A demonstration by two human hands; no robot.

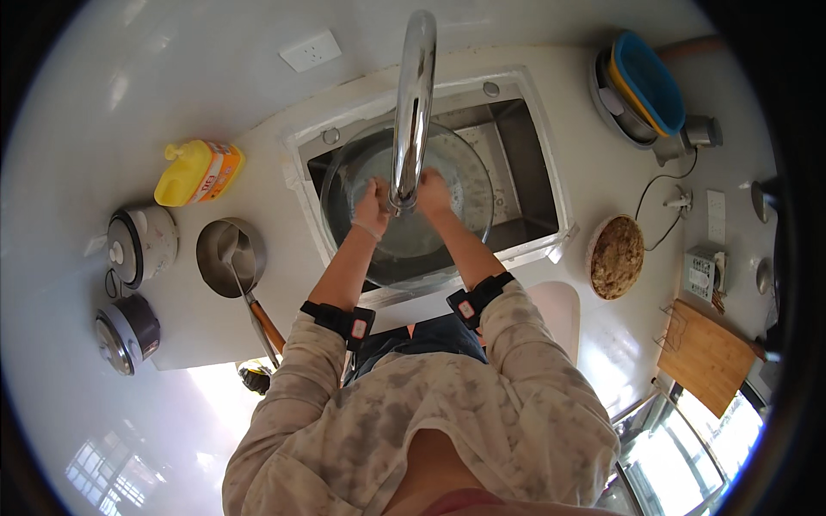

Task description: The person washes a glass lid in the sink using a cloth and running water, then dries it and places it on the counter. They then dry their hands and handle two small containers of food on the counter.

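Note:
A large round clear glass bowl (479, 169) sits in the metal sink (545, 193), below the curved chrome faucet (416, 90). My left hand (372, 208) is over the bowl's inside, just left of the faucet spout, with its fingers curled. My right hand (433, 191) is on the other side of the spout, slightly blurred, its fingers partly behind the faucet. Whether either hand grips something cannot be made out. Cloudy or wet patches show in the bowl.
Left of the sink stand a yellow jug (193, 174), a saucepan (208, 255) with a ladle, and two lidded cookers, one a white cooker (155, 238). At right are stacked basins (648, 84), a round brown-topped dish (616, 258), a power cord (639, 200) and a wooden board (703, 358).

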